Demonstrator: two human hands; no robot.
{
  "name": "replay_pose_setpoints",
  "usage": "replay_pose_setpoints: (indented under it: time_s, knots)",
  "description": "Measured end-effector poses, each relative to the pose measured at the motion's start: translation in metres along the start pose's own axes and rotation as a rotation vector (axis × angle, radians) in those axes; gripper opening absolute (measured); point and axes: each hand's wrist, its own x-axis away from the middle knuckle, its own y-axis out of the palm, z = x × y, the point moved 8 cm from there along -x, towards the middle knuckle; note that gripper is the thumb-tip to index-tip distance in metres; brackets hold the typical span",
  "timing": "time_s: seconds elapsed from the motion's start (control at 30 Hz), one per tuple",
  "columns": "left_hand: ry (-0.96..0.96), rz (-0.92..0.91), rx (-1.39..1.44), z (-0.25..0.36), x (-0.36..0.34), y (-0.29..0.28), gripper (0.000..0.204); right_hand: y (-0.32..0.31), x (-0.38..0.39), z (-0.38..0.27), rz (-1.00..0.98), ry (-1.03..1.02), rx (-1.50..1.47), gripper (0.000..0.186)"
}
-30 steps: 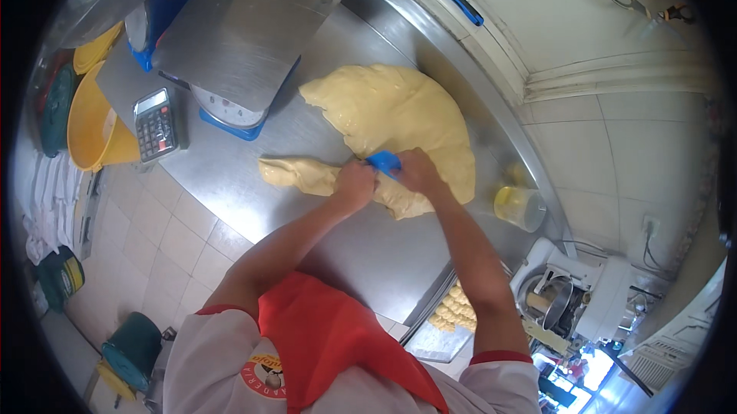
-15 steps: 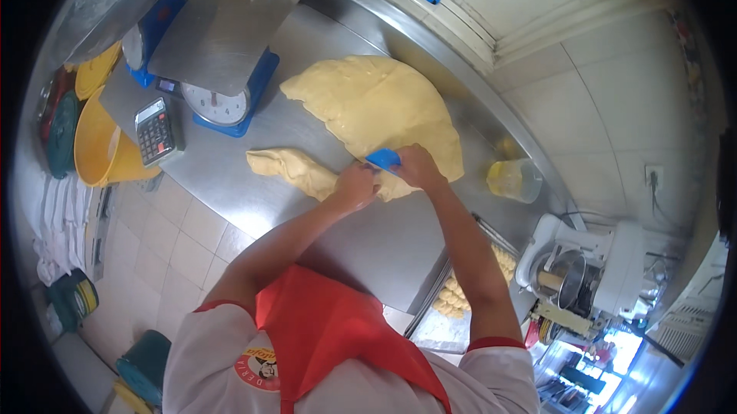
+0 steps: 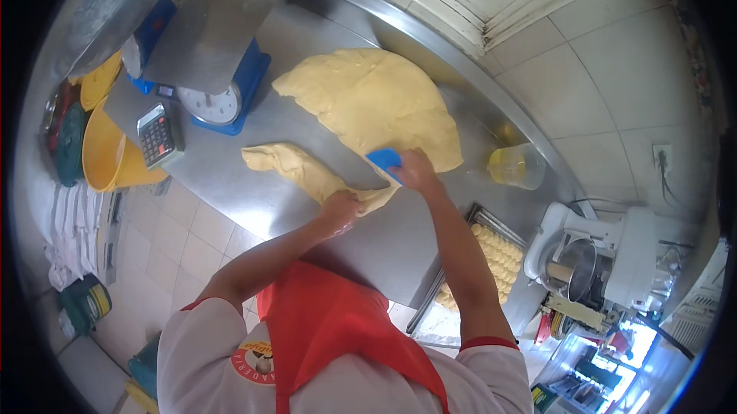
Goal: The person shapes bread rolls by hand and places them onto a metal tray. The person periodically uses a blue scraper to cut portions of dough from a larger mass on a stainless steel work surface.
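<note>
A large slab of pale yellow dough [image 3: 368, 99] lies on the steel table [image 3: 368, 260]. Along its near side runs a long strip of dough [image 3: 295, 168], parted from the slab by a gap that narrows toward the right. My left hand [image 3: 339, 210] is closed on the strip near its right part, its fingers wrapped over the dough. In my right hand [image 3: 415, 170] is a blue dough scraper [image 3: 385, 163], its blade at the slab's near cut edge. Whether the strip's right end still touches the slab below the scraper, I cannot make out.
A blue dial scale [image 3: 215, 103] with a steel plate and a calculator [image 3: 160, 136] stand at the left, beside a yellow bucket [image 3: 115, 153]. Right of the slab is a clear plastic jug [image 3: 516, 166]. A tray of dough pieces [image 3: 491, 260] and a stand mixer [image 3: 583, 260] sit at lower right.
My left hand has pulled the dough strip toward me and to the left, widening the gap from the slab. The scraper has stayed near the slab's edge in my right hand.
</note>
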Motion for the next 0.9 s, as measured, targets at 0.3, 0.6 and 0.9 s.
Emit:
replay_pose_setpoints:
  time_s: [0.3,0.6,0.9]
  knots:
    - [0.356,0.163,-0.068,0.033,0.06,-0.037,0.029,-0.003,0.044,0.022,-0.012,0.141,-0.299,0.05]
    - [-0.165,0.676,-0.408,-0.116,0.117,-0.185,0.06,0.032,0.099,-0.035,0.468,-0.152,0.359,0.049]
    - [0.118,0.07,-0.009,-0.09,0.063,-0.187,0.037,0.065,0.092,-0.078,0.188,0.358,-0.291,0.047]
